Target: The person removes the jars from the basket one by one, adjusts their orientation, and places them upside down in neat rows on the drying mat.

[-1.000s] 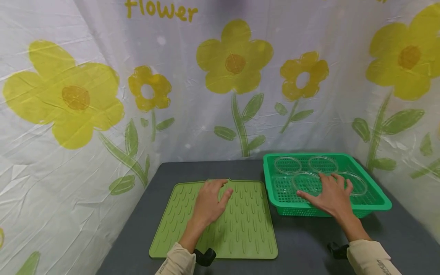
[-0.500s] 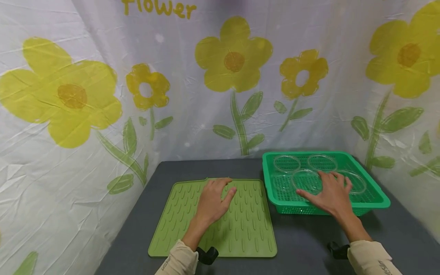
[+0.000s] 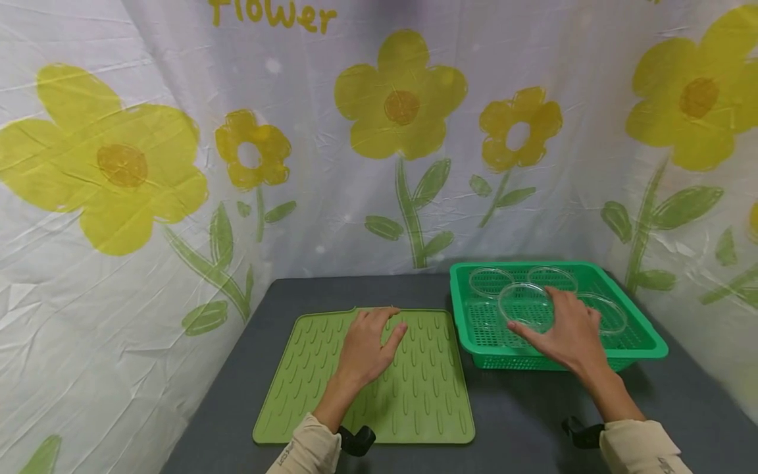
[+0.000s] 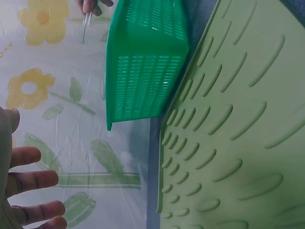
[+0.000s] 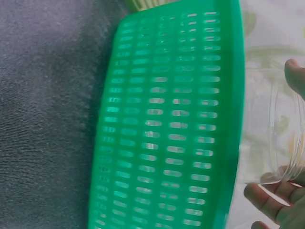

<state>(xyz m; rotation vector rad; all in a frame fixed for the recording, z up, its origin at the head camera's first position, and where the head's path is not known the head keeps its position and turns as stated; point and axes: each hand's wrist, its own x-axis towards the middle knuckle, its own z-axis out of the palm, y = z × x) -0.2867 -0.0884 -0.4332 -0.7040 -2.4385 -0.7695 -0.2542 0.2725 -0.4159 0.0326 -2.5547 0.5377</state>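
My right hand (image 3: pixel 573 334) grips a clear round container (image 3: pixel 522 311) by its sides, thumb at the near left and fingers at the far right. In the right wrist view the container (image 5: pixel 271 129) shows straight see-through walls and a ringed rim, above the edge of the green basket (image 5: pixel 167 124). Several more clear round containers sit in the basket, such as one at the back left (image 3: pixel 491 282); the one at the right is partly hidden by my hand. My left hand (image 3: pixel 368 345) hovers over the green mat (image 3: pixel 423 395), fingers loosely spread, holding nothing.
The basket stands at the back right of the dark grey table (image 3: pixel 515 428), beside the mat's right edge. A white curtain (image 3: pixel 320 217) printed with yellow flowers hangs behind and along both sides.
The right hand's fingers have closed on the front left container, which has risen slightly from the basket. The left hand has shifted slightly right over the mat.
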